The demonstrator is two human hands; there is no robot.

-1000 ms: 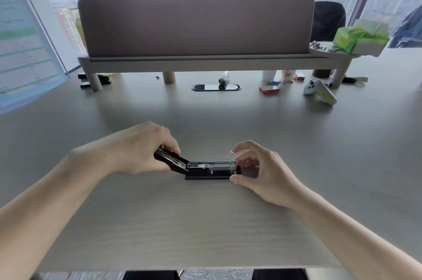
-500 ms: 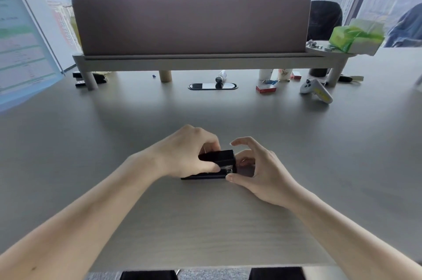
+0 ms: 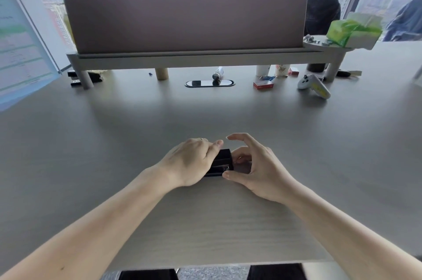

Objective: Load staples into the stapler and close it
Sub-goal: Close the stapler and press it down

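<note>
A small black stapler (image 3: 222,162) lies on the desk (image 3: 205,222) in front of me, its lid folded down flat on the body. My left hand (image 3: 193,161) lies over its top and left part, palm down, and hides most of it. Only the stapler's right end shows. My right hand (image 3: 253,165) is at that end, the thumb touching the base near the front corner and the fingers curled apart above it. No loose staples are visible.
At the back stands a fabric divider (image 3: 185,19) on a raised shelf. Under it lie a red staple box (image 3: 263,84), a small bottle (image 3: 218,73) and cups. A white game controller (image 3: 314,85) is at the back right, a green tissue pack (image 3: 352,29) on the shelf.
One second ago the stapler's lid was swung open to the left in my left hand. That hand has brought the lid down onto the body and now presses on top.
</note>
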